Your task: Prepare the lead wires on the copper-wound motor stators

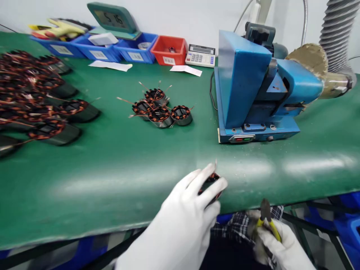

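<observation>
My left hand (188,210), in a white glove, wraps its fingers over a small wound copper coil stator (213,180) at the near edge of the green table; most of the stator is hidden under the fingers. My right hand (277,240), also gloved, is below the table edge near my lap and grips yellow-handled cutting pliers (266,218) with the dark jaws pointing up. Several more stators (161,108) with loose wire leads stand in a cluster at mid-table.
A blue machine (253,93) with an extraction hose stands at the right. Many stators on dark holders (42,101) fill the left side. Blue bins (112,50), a red bin (168,50), a scale (112,18), a calculator (200,55) and paper slips line the back.
</observation>
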